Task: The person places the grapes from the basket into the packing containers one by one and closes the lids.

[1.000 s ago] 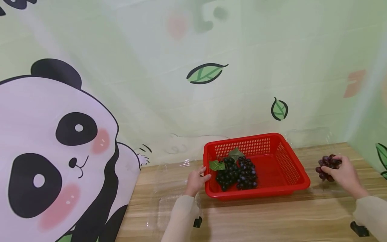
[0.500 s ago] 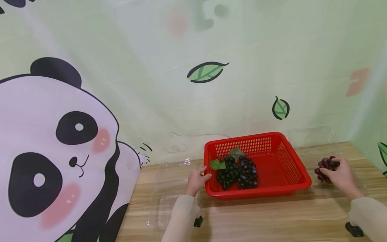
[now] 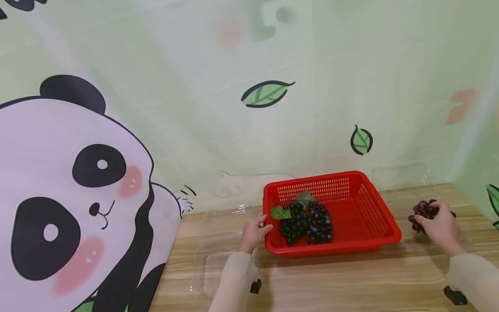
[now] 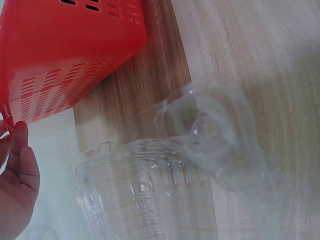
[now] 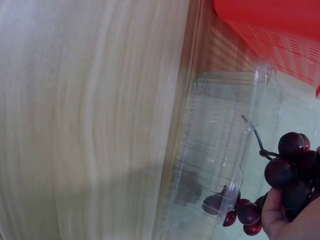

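Observation:
My right hand (image 3: 442,225) holds a bunch of dark red grapes (image 3: 425,212) at the far right, over a clear plastic box (image 5: 215,130). In the right wrist view, part of the bunch hangs at the box's wall, with its stem sticking out. My left hand (image 3: 252,235) grips the left rim of a red basket (image 3: 370,248), thumb and fingers at its edge. Inside the basket's left half lie black grapes (image 3: 294,225) and bluish-black grapes (image 3: 319,223), with green leaves (image 3: 280,212) beside them.
Another clear plastic box (image 4: 145,195) stands open on the wooden table (image 3: 312,286), left of the basket. Behind the table hangs a pale green cloth (image 3: 312,130) printed with a panda (image 3: 117,208) and leaves.
My right hand has drawn slightly left with the red grapes over the second, and some grapes now show beyond its right side. My left hand and the basket have stayed in place.

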Motion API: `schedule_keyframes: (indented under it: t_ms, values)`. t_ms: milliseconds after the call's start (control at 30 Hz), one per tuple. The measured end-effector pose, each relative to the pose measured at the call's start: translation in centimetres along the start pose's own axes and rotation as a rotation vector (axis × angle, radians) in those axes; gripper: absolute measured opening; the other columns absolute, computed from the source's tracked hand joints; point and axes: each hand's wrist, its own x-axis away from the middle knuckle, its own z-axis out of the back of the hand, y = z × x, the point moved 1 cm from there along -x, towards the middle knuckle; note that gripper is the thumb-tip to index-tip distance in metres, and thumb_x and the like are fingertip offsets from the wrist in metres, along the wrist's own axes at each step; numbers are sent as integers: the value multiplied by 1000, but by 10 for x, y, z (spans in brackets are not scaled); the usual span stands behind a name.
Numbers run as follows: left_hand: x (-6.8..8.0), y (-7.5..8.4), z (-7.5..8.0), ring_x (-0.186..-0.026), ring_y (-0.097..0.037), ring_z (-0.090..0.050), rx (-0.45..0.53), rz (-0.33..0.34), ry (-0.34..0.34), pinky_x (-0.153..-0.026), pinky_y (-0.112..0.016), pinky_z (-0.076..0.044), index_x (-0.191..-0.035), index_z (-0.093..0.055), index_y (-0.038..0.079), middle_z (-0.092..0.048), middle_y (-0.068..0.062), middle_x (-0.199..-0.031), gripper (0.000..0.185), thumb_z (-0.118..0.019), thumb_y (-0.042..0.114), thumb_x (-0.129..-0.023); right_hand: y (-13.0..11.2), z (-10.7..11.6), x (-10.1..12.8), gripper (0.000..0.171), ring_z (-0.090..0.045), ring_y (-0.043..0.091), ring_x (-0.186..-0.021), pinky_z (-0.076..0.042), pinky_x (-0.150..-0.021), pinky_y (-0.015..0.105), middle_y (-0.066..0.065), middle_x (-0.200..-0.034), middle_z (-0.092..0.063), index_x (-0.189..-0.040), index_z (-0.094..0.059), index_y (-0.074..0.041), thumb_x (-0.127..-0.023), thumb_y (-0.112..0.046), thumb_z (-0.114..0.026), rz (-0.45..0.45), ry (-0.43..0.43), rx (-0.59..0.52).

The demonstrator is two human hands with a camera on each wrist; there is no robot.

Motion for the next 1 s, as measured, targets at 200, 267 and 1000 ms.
schedule_keyframes:
  t_ms: [200, 267, 1000]
  values:
    - [1, -1, 0, -73, -19, -61, 18, 13, -5, -60, -26, -52, -120, -50, -4, -46, -19, -129, 46, -64, 11, -79, -1, 3, 2, 64, -32, 53, -104, -33, -81, 59, 42, -119, -30, -126, -21, 15, -85, -24, -52, -34, -17, 10]
    - [1, -1, 0, -73, -19, -61, 25, 24, -8, -61, -26, -52, -121, -50, -3, -46, -18, -130, 46, -64, 12, -79, 0, 3, 3, 65, -32, 54, -105, -33, -81, 59, 42, -119, -30, -126, -20, 15, -85, -25, -51, -43, -23, 8]
    - [1, 2, 0, -72, -15, -59, 54, 79, -30, -61, -25, -52, -124, -48, 1, -43, -13, -134, 47, -63, 14, -80, 4, -19, 1, 63, -28, 54, -109, -27, -86, 59, 39, -122, -28, -125, -21, 13, -84, -23, -53, -87, -57, -43]
